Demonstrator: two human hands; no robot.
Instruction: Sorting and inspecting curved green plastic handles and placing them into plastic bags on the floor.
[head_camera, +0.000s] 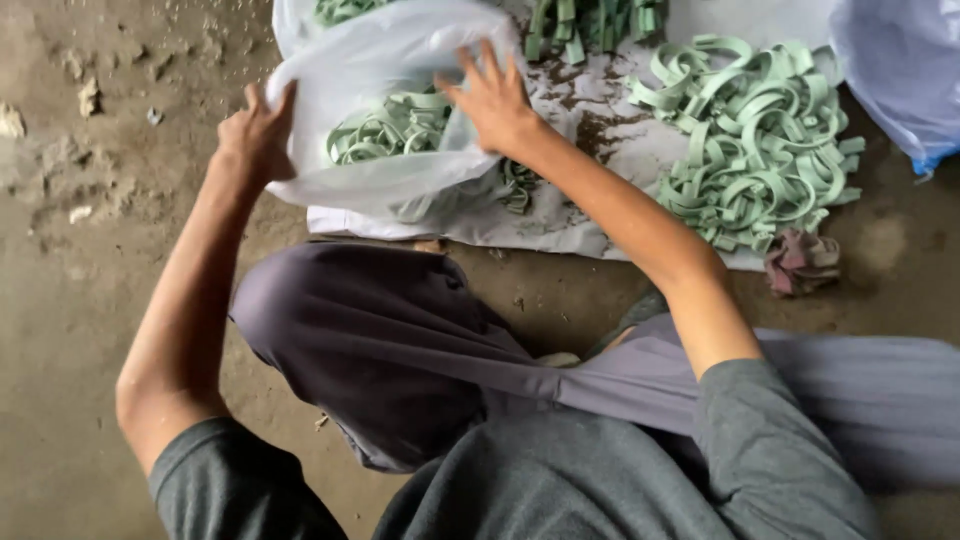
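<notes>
Left hand (258, 132): closed on the left edge of a translucent white plastic bag (380, 70), fingers curled over the film. Right hand (495, 97): open, fingers spread, palm pressed flat against the bag's right side. Bag position: upper centre of the head view, resting on a white sheet (600, 120) spread over the concrete floor (80, 280), just ahead of the raised knee in dark trousers (390, 340). Bag contents: pale green curved bands (390, 128), visible through the film as a bundled cluster. Loose pile of identical green bands (760, 140): on the same sheet, to the right, well apart from the bag. Further green pieces (590, 22): at the top edge, partly cut off. Crumpled pinkish rag (802, 262): at the sheet's lower right corner, just beside the pile. Pale blue plastic bag (900, 70): upper right corner, partly out of view. No legible labels.
</notes>
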